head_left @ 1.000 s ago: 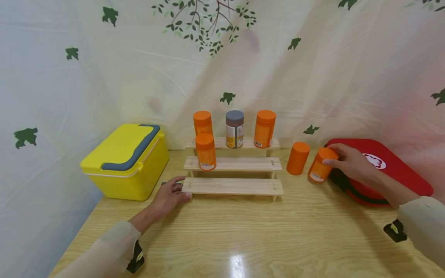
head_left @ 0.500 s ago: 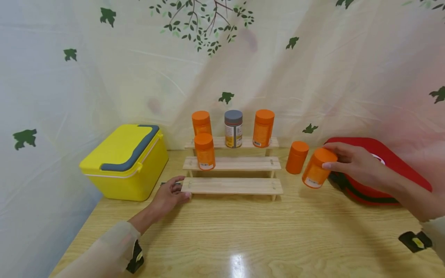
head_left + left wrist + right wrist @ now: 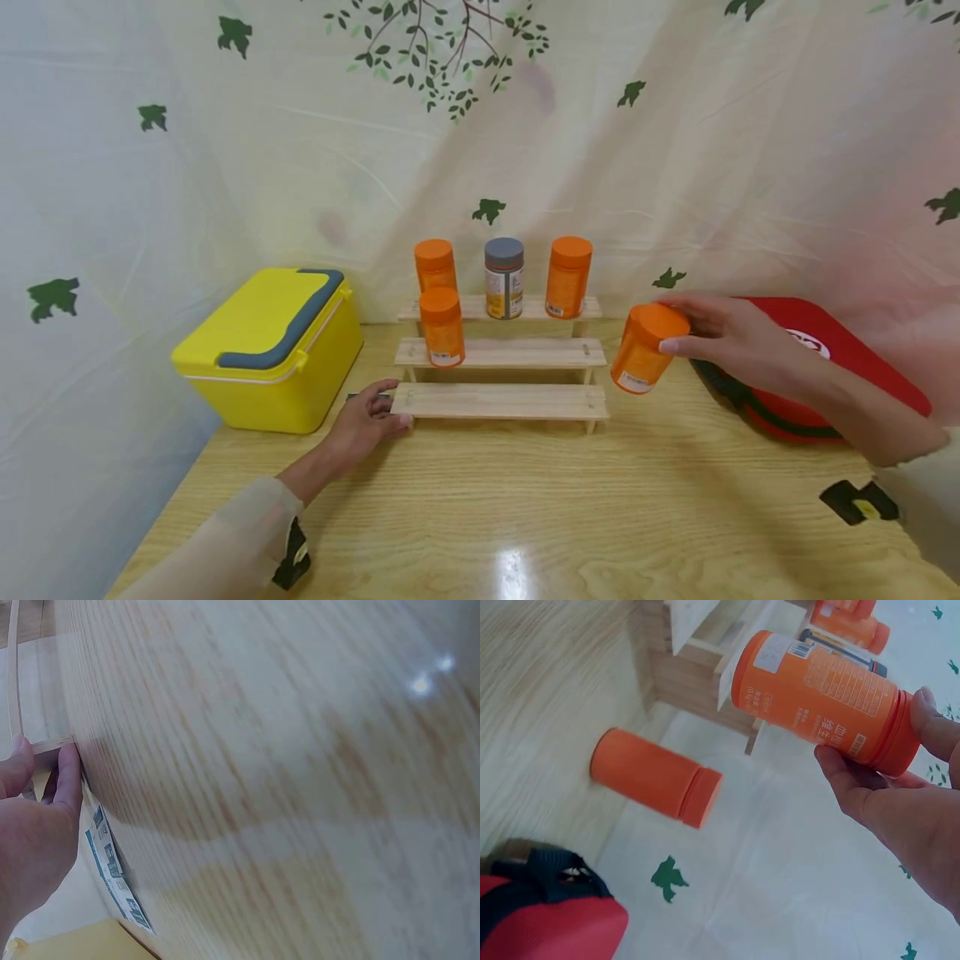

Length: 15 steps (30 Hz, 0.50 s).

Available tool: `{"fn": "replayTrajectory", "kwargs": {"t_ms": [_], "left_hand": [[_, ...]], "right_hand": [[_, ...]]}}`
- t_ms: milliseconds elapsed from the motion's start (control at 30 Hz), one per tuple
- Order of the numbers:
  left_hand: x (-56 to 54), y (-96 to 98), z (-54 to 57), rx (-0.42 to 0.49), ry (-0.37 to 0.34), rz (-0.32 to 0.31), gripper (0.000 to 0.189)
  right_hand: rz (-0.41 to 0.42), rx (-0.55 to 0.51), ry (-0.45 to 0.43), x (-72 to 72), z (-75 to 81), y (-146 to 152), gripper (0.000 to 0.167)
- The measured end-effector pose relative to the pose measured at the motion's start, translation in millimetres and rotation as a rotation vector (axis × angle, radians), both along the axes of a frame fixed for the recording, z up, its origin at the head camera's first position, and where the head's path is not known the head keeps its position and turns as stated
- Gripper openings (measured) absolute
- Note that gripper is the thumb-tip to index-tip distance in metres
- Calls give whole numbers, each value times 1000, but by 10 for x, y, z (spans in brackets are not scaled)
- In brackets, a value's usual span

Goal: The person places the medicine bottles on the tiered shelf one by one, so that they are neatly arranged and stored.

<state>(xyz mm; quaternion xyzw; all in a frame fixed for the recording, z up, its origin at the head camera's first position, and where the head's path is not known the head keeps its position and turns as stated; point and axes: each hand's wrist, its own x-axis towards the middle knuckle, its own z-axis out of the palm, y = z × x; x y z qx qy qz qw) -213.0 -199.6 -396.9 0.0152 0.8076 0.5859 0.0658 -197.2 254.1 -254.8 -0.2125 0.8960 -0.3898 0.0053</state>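
My right hand [image 3: 735, 337] grips an orange pill bottle [image 3: 637, 362] by its lid, tilted and lifted off the table to the right of the wooden step rack [image 3: 498, 402]. In the right wrist view a second orange bottle [image 3: 649, 776] stands on the table; in the head view the held one hides it. My left hand [image 3: 365, 423] pinches the left end of the rack's lowest step, and in the left wrist view thumb and fingers [image 3: 70, 784] lie around that end. On the top step are two orange bottles [image 3: 568, 279] with a grey-lidded bottle [image 3: 505, 279] between them. One more orange bottle [image 3: 442, 329] stands left on the middle step.
A yellow cooler box [image 3: 262, 350] with a blue-grey handle stands left of the rack. At the right lies a red first-aid bag [image 3: 855, 367], partly behind my right arm. A printed card [image 3: 116, 866] lies near my left hand. A patterned curtain hangs behind.
My right hand has lifted the orange bottle from beside the red bag and carried it leftward, in front of the other standing bottle. The left hand has stayed at the rack.
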Motion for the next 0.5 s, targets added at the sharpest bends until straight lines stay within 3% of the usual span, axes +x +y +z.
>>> {"fn": "replayTrajectory", "kwargs": {"t_ms": [500], "left_hand": [[-4, 7, 8, -16, -1, 6, 61]], "right_hand": [[81, -49, -14, -202, 70, -521, 57]]}}
